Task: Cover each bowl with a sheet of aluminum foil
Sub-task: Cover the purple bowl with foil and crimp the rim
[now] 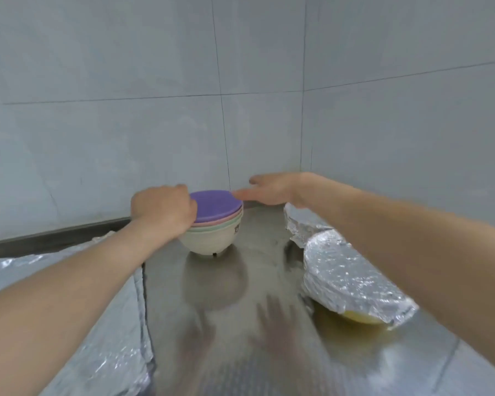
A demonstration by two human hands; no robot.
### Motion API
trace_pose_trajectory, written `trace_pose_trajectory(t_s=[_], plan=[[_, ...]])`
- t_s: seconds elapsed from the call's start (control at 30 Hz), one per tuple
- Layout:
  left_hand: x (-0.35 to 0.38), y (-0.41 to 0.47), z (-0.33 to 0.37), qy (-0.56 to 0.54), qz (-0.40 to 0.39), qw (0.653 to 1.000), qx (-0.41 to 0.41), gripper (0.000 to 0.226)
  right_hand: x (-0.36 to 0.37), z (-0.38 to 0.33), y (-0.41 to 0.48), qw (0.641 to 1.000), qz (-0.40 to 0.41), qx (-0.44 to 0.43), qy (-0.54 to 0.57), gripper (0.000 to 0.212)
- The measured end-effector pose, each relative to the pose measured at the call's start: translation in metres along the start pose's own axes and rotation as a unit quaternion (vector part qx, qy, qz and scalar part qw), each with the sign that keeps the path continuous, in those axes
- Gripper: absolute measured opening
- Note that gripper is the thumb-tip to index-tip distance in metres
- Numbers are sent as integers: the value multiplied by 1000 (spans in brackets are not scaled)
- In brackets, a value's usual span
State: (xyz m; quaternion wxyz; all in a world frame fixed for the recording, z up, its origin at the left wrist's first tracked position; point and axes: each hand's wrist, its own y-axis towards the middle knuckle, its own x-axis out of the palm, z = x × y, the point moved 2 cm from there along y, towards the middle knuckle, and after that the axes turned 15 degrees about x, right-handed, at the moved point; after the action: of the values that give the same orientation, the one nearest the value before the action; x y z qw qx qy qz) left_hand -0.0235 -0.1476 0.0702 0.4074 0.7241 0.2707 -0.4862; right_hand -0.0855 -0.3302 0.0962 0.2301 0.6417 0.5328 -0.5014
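My left hand (163, 210) grips the stack of bowls (212, 235) at the tabletop's (240, 352) back edge. My right hand (272, 190), fingers straight, hovers at the purple top bowl (215, 205). A foil-covered bowl (346, 278) sits at the right edge and foil sheets (106, 324) lie left. Next, I judge: lift one bowl free.

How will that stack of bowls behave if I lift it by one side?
Probably light: the stack of bowls looks like thin plastic. It may tip, since it stands on a narrow base and the left hand grips one side of its rim. The nested bowls could separate.
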Motion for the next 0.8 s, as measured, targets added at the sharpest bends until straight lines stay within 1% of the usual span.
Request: trace_pose_trajectory(t_s=[0.03, 0.07, 0.1, 0.17, 0.2, 0.23, 0.33, 0.4, 0.47, 0.57, 0.63, 0.73, 0.8], plan=[[-8, -6, 14, 4, 40, 998, 46, 24, -8, 10, -13, 1000, 11, 8, -27, 74], [-15, -17, 33, -35, 69, 992, 102, 22, -14, 25, -29, 998, 29, 21, -61, 74], [-17, -25, 53, -91, 80, 979, 167, 22, -20, 40, -39, 994, 50, 35, -90, 71], [-21, -48, 92, -192, 87, 930, 302, 21, -27, 70, -55, 985, 92, 74, -125, 64], [-27, -64, 115, -229, 103, 902, 351, 20, -27, 90, -68, 982, 101, 110, -114, 60], [-29, -75, 129, -257, 125, 881, 377, 21, -27, 106, -75, 981, 105, 139, -91, 57], [-28, -97, 165, -279, 144, 860, 401, 26, -19, 152, -100, 972, 106, 209, -22, 49], [-17, -100, 172, -282, 130, 858, 409, 27, -7, 170, -100, 969, 84, 232, 22, 43], [-11, -100, 179, -285, 122, 850, 426, 23, 0, 182, -106, 965, 60, 248, 67, 40], [-1, -100, 187, -272, 120, 850, 435, 23, 5, 189, -110, 957, 49, 252, 134, 38], [3, -99, 191, -280, 130, 852, 423, 23, 8, 192, -111, 950, 52, 246, 184, 37], [8, -91, 198, -304, 120, 862, 387, 23, 11, 196, -104, 935, 73, 235, 256, 43], [10, -82, 203, -305, 112, 872, 367, 24, 13, 199, -96, 916, 95, 222, 321, 49]])
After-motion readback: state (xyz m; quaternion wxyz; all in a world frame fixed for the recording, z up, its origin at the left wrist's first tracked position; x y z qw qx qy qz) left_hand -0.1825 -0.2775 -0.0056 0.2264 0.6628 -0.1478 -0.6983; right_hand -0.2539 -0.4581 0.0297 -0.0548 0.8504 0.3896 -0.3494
